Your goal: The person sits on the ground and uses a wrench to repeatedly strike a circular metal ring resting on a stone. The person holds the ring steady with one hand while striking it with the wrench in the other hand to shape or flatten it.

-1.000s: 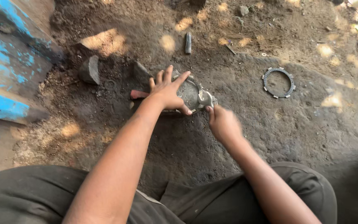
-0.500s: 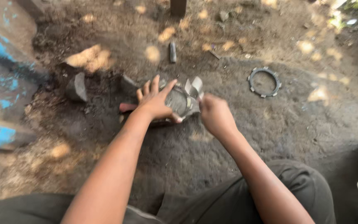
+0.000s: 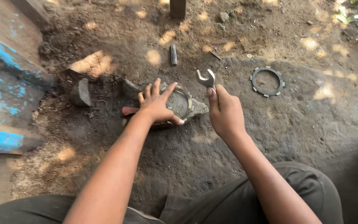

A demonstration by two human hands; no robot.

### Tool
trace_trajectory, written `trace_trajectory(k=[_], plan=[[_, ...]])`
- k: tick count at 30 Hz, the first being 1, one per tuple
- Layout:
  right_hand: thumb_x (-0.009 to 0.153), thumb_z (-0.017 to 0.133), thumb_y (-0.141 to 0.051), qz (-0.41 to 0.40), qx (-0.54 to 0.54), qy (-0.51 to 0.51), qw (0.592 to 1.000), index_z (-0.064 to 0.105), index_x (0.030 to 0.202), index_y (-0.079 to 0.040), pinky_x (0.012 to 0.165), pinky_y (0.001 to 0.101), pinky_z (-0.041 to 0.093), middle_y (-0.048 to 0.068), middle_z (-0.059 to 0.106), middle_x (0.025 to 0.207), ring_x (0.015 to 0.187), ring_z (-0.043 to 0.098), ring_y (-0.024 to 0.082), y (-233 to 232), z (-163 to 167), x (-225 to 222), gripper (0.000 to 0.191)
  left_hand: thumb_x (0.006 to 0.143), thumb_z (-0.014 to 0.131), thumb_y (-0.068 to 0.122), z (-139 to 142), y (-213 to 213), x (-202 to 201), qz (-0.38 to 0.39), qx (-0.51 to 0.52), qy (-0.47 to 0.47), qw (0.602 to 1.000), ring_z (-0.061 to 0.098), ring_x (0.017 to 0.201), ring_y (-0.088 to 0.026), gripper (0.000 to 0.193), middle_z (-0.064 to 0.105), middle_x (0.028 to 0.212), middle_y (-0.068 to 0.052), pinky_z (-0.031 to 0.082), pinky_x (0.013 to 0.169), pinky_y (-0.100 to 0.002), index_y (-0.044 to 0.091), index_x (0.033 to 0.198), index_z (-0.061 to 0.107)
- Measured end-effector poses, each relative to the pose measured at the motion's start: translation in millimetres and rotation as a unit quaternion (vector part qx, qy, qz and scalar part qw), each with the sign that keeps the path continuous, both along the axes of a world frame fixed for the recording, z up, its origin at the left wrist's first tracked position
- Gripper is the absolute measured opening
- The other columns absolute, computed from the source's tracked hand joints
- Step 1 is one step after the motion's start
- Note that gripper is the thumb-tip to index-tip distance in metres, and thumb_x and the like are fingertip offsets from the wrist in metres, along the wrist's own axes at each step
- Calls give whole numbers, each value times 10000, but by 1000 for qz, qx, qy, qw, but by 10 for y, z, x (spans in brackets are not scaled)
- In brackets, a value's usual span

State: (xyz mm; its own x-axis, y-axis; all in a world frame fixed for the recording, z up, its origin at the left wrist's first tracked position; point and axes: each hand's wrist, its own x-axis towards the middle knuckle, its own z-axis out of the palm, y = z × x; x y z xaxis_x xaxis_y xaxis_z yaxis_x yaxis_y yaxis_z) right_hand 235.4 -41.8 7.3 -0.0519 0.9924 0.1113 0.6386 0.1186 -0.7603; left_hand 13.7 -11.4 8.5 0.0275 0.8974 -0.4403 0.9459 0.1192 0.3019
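My left hand point(image 3: 157, 103) lies flat with fingers spread on a round grey metal engine part point(image 3: 184, 105) resting on the oily dirt. A reddish handle point(image 3: 129, 110) sticks out from under that hand on the left. My right hand point(image 3: 224, 112) grips a silver open-ended wrench point(image 3: 206, 79), its jaw pointing up and away, just right of the metal part. The wrench's shaft is hidden inside my fist.
A toothed metal ring point(image 3: 267, 81) lies on the ground to the right. A short dark metal cylinder point(image 3: 173, 54) lies farther away, a grey stone point(image 3: 81, 92) sits at the left, and blue-painted worn boards point(image 3: 1, 99) line the left edge. My knees fill the bottom.
My right hand has lifted the wrench off the metal part and raised its jaw upward. My left hand stays pressed on the part.
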Motion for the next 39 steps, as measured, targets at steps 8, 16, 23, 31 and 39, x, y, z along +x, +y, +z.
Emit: trace_trajectory(k=[8,16,23,31,39], plan=[[1040,500,-329,66,-63,-184,979,656,920,-96,605,481,525,152,687,738,644,656,317,-27,-46,-92,305,440,979,551,21,-11,13,9,-3,-3,1000,-93,1569,-390,1413,-82,1714,-117,-16,1235,-622,487,1596,169],[1112,336,-213,13,49,-114,992,589,951,-49,557,463,551,186,662,802,648,668,330,69,-28,-6,343,423,982,538,36,-26,23,8,14,-18,1000,-66,1569,-394,1414,-61,1709,-141,6,1234,-621,470,1594,192],[1030,539,-396,33,-76,-148,986,636,947,-45,721,545,506,260,693,873,834,655,480,3,-455,39,374,453,969,557,36,-29,42,3,29,-12,1000,-42,1570,-416,1384,-32,1713,-143,17,1239,-628,477,1598,196],[1090,475,-370,-26,-48,-94,994,606,1009,-16,737,556,495,271,686,839,803,632,464,36,-234,66,386,433,977,572,14,-23,52,7,23,-11,1000,-52,1560,-409,1416,-53,1703,-142,3,1218,-613,465,1591,169],[1026,494,-428,47,-134,-263,954,711,994,-93,798,549,537,209,733,913,889,702,434,-57,-338,-45,401,421,976,548,-37,-19,28,12,29,-14,999,-35,1555,-409,1393,-11,1704,-144,11,1225,-606,477,1581,209]])
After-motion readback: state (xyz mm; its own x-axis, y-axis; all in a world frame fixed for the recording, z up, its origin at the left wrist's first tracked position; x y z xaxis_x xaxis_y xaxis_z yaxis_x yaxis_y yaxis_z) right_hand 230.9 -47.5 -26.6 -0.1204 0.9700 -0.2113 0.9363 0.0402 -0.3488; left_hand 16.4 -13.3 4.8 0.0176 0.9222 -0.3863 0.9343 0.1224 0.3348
